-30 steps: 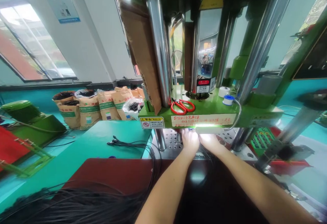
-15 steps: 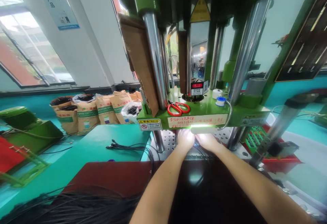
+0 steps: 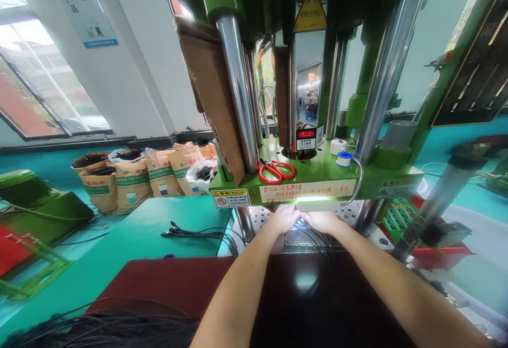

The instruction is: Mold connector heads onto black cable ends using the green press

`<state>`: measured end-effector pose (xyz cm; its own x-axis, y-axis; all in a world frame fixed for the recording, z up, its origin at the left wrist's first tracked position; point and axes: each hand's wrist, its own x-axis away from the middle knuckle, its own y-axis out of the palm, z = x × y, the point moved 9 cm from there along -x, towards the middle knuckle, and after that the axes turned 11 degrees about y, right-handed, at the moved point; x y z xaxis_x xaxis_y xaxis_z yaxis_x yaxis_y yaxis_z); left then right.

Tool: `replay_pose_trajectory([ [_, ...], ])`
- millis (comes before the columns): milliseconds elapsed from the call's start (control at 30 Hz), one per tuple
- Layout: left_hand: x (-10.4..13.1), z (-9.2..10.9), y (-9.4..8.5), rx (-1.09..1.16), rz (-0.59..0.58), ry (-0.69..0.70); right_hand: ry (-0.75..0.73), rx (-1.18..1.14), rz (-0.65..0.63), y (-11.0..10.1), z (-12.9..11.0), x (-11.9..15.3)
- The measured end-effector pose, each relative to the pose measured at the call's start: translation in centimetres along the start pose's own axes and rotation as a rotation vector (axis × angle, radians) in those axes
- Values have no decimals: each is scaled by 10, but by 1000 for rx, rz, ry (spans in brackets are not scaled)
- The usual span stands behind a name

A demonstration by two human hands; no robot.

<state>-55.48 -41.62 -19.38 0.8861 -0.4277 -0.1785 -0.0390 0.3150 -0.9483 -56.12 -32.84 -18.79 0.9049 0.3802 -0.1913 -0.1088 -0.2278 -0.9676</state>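
Both my hands reach under the green platen (image 3: 317, 178) of a vertical press. My left hand (image 3: 282, 219) and my right hand (image 3: 324, 221) lie side by side on the metal mould plate (image 3: 305, 243), in the glare of a work light. Thin black cables (image 3: 313, 234) run from under my fingers back over the dark mat (image 3: 305, 290) toward me. My fingertips are hidden under the platen, so what they grip does not show.
Chrome columns (image 3: 237, 88) rise from the press. Red scissors (image 3: 277, 169) and tape rolls (image 3: 340, 153) sit on the platen. A cable bundle (image 3: 194, 231) lies on the teal table (image 3: 130, 242) at left, with brown paper sacks (image 3: 130, 178) behind. A red bin (image 3: 444, 252) stands right.
My hands have drawn slightly closer together under the platen, and more black cable shows between them. The view has shifted a little left and up.
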Motion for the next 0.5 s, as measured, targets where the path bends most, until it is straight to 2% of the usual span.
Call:
replay_pose_trajectory([
  [300,17,-19,-5,37,-24,-31,37,-5,10,-12,24,12],
  [500,18,-30,-2,20,15,-117,72,-8,-18,-1,36,7],
])
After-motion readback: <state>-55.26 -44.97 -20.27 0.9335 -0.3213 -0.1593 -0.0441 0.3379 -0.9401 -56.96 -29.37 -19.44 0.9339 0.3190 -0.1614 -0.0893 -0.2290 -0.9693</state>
